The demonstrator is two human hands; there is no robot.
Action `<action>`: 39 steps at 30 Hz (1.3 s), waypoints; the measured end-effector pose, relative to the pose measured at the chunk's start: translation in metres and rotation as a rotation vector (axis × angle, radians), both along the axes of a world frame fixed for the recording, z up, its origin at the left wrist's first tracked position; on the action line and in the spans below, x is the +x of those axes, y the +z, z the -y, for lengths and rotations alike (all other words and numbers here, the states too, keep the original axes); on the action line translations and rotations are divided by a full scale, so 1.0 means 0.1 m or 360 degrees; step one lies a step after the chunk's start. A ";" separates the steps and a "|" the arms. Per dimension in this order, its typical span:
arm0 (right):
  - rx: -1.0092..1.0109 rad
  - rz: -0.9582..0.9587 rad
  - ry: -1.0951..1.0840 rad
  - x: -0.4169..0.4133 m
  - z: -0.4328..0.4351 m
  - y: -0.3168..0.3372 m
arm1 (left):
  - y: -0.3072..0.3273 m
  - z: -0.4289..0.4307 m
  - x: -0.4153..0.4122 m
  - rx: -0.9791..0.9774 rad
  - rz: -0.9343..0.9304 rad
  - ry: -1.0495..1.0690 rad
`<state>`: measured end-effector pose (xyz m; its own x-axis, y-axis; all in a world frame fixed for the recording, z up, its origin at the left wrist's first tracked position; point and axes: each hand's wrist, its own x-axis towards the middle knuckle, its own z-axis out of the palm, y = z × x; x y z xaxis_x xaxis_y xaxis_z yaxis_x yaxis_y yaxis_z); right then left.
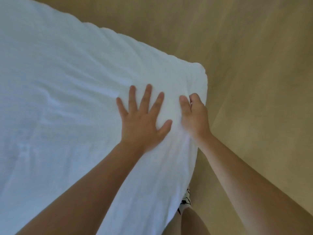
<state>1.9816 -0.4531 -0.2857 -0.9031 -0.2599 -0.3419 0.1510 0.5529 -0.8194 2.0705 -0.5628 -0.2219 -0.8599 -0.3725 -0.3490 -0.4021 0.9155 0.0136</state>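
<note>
Left hand (141, 122) flat, fingers spread wide, pressing white sheet (67, 102) on the bed near its corner. Right hand (194, 114) curled, grip pinching the sheet at the corner edge.

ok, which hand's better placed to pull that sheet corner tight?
Right, probably. The right hand has its fingers curled into the white sheet beside its corner. The left hand lies flat, fingers spread, further in, better for pinning.
</note>
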 end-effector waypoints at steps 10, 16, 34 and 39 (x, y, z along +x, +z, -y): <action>-0.0230 -0.0548 -0.0091 -0.40 0.18 0.05 | 0.05 0.32 -0.42 0.0268 -0.0130 0.0097; 0.0486 0.0414 0.0690 -0.71 0.02 -0.58 | -0.31 0.06 -0.59 -0.0208 0.0144 -0.0164; 0.0597 0.0812 0.0585 -0.84 0.31 -1.11 | -0.30 0.07 -0.67 -0.0062 -0.0023 -0.0187; 0.0633 -0.0182 0.0225 -0.78 0.14 -0.62 | -0.32 0.10 -0.64 -0.0091 -0.0080 -0.0185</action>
